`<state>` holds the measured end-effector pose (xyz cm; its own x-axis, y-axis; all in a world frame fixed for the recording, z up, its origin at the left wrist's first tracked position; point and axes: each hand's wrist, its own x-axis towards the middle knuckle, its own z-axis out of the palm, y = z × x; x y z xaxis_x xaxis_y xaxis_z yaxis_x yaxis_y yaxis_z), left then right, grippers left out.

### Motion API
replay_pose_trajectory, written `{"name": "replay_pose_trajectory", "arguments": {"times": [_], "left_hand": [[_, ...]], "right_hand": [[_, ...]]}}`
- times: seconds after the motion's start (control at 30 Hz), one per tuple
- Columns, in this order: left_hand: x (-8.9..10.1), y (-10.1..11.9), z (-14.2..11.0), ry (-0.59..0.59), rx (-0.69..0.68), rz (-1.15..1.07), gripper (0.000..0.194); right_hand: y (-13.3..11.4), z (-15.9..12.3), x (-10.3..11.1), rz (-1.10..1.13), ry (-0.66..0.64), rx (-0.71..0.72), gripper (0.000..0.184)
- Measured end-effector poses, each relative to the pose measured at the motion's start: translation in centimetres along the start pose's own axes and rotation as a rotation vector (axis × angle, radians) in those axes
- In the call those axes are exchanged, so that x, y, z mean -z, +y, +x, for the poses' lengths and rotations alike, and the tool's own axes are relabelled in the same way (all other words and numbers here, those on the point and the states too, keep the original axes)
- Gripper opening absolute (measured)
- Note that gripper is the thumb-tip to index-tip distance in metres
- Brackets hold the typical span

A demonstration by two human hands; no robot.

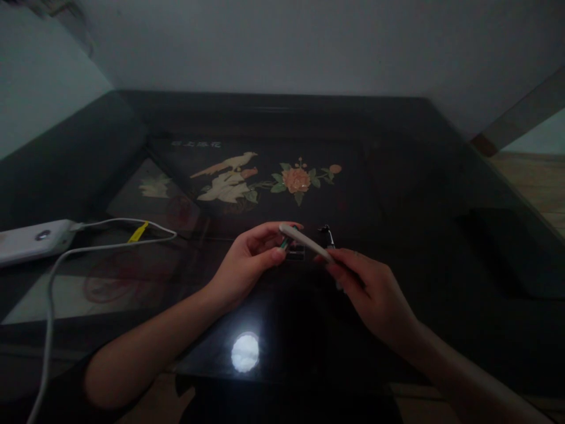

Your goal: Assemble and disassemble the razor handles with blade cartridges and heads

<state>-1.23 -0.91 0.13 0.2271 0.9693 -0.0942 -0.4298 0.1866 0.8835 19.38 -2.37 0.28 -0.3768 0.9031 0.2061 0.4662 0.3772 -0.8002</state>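
Between the thumb and fingers of my left hand [256, 254] is a small thing with a green edge [286, 241], partly hidden and too dim to name. My right hand [368, 288] grips one end of a pale, slender, slightly curved handle-like piece [306, 240]. Its rounded far end meets the fingertips of my left hand and overlaps the green-edged thing. A small dark and silvery metal piece [329, 235] shows just beyond my right fingertips; whether it is held or lies on the table cannot be told.
The dark glossy table [353, 330] bears a bird-and-flower picture [295, 179]. At the left lies a white power bank-like box [35, 241] with a white cable [50, 306] and yellow tag [138, 232]. A dark flat shape [521, 253] is at the right. A pale wall stands behind.
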Motion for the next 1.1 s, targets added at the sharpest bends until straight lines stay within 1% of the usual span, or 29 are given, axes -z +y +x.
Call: {"name": "replay_pose_trajectory", "arguments": {"times": [0.1, 0.17, 0.23, 0.3, 0.4, 0.47, 0.63, 0.67, 0.8, 0.83, 1.0, 1.03, 1.1], "left_hand": [[-0.08, 0.02, -0.03, 0.034, -0.022, -0.014, 0.038], [-0.17, 0.09, -0.04, 0.029, -0.028, -0.009, 0.039], [-0.21, 0.11, -0.03, 0.018, -0.027, 0.004, 0.041], [-0.20, 0.05, -0.03, 0.011, -0.024, 0.006, 0.043], [-0.16, -0.10, -0.07, 0.019, -0.027, -0.030, 0.040], [-0.16, -0.13, -0.12, 0.027, -0.032, -0.039, 0.039], [-0.13, -0.01, -0.25, -0.009, -0.051, 0.007, 0.039], [-0.12, -0.01, -0.27, -0.009, -0.050, 0.006, 0.039], [-0.13, -0.10, -0.32, 0.022, -0.046, -0.017, 0.041], [-0.14, -0.11, -0.32, 0.031, -0.048, -0.019, 0.041], [-0.11, -0.05, -0.30, 0.024, -0.060, 0.019, 0.041], [-0.08, -0.06, -0.32, 0.015, -0.060, 0.023, 0.041], [0.00, -0.13, -0.37, 0.006, -0.054, 0.029, 0.042]], "right_hand": [[-0.14, 0.05, 0.01, -0.002, 0.035, -0.033, 0.019], [-0.36, 0.00, -0.08, 0.019, 0.005, -0.018, 0.017], [-0.54, -0.05, -0.19, 0.049, -0.053, 0.013, 0.016], [-0.57, -0.02, -0.25, 0.057, -0.070, 0.022, 0.015], [-0.42, 0.10, -0.20, 0.029, -0.002, -0.031, 0.016], [-0.44, 0.11, -0.15, 0.029, 0.014, -0.048, 0.016], [-0.79, -0.06, -0.18, 0.096, -0.105, 0.037, 0.015], [-0.78, -0.05, -0.16, 0.090, -0.102, 0.036, 0.015], [-0.54, 0.14, -0.05, 0.026, -0.013, -0.030, 0.015], [-0.54, 0.15, -0.05, 0.027, -0.008, -0.037, 0.015], [-0.86, -0.02, -0.24, 0.111, -0.121, 0.040, 0.015], [-0.85, -0.04, -0.25, 0.109, -0.125, 0.041, 0.015], [-0.74, 0.00, -0.22, 0.082, -0.090, 0.010, 0.015]]}}
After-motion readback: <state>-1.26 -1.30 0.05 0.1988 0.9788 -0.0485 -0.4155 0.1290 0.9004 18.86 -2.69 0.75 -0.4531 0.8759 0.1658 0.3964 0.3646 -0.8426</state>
